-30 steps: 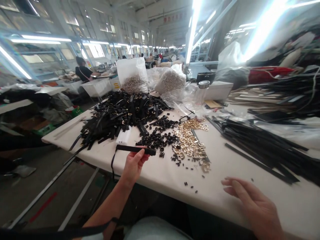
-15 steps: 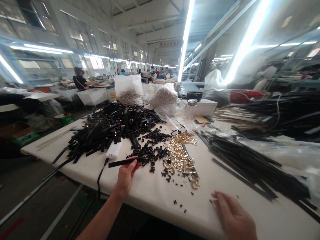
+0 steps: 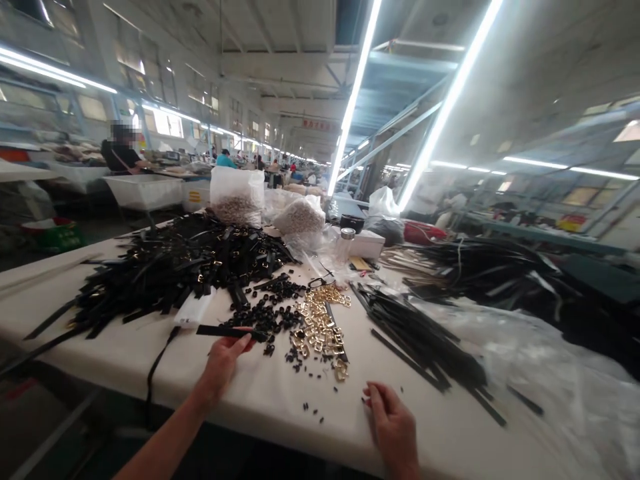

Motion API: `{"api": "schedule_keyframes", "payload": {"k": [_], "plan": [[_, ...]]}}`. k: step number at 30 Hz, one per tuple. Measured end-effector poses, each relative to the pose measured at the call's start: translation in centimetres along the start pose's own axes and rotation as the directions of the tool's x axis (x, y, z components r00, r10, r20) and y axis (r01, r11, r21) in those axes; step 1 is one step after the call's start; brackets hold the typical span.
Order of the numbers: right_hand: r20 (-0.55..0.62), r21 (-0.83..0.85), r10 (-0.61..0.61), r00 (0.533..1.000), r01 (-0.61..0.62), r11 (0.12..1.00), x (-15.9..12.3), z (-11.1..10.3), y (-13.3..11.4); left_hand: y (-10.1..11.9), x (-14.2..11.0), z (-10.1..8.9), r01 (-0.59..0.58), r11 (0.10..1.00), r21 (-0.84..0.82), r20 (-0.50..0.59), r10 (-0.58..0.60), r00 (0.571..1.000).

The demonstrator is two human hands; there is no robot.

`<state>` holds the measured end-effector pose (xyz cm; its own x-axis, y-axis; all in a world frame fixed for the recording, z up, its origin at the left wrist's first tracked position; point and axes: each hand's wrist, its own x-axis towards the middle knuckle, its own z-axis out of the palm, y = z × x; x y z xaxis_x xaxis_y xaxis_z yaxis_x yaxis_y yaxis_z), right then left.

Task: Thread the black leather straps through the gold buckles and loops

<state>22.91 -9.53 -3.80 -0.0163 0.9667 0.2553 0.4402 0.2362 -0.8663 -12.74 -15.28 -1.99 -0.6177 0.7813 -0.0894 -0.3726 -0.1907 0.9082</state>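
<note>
My left hand [image 3: 223, 361] is closed on a black strap [image 3: 220, 331]; one end juts out level to the left and the rest loops down over the table's front edge. Just beyond it lie a scatter of small black loops [image 3: 270, 313] and a pile of gold buckles [image 3: 320, 330]. My right hand [image 3: 393, 427] rests on the white table [image 3: 280, 400] near the front edge, fingers loosely spread and nothing in them, beside a few stray black bits [image 3: 313, 408].
A big heap of black straps with buckles [image 3: 185, 267] covers the table's left. Long black strips [image 3: 425, 340] lie to the right, beside clear plastic sheeting [image 3: 550, 373]. Two bags of hardware [image 3: 237, 197], a jar [image 3: 345, 243] and a white box [image 3: 367, 243] stand behind. A person [image 3: 120, 153] works far left.
The view has tilted upward, so table and hands sit lower in frame. My left hand keeps its hold on the strap; my right hand has drawn slightly leftward on the table.
</note>
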Motion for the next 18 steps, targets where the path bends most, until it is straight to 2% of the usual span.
{"api": "schedule_keyframes", "payload": {"k": [7,14,18], "plan": [[0.022,-0.013,0.002,1.0,-0.002,1.0,-0.1,-0.4,-0.7,0.8,-0.5,0.5,-0.026,0.999,-0.031,0.006,0.027,1.0],[0.022,-0.095,-0.004,1.0,0.006,0.995,-0.3,-0.5,0.4,0.5,-0.3,0.5,-0.013,0.998,-0.066,-0.001,0.013,1.0],[0.039,-0.165,0.031,0.999,-0.024,0.986,-0.3,-1.0,1.3,0.3,0.0,0.1,0.001,0.993,-0.121,-0.047,-0.007,0.999]]}}
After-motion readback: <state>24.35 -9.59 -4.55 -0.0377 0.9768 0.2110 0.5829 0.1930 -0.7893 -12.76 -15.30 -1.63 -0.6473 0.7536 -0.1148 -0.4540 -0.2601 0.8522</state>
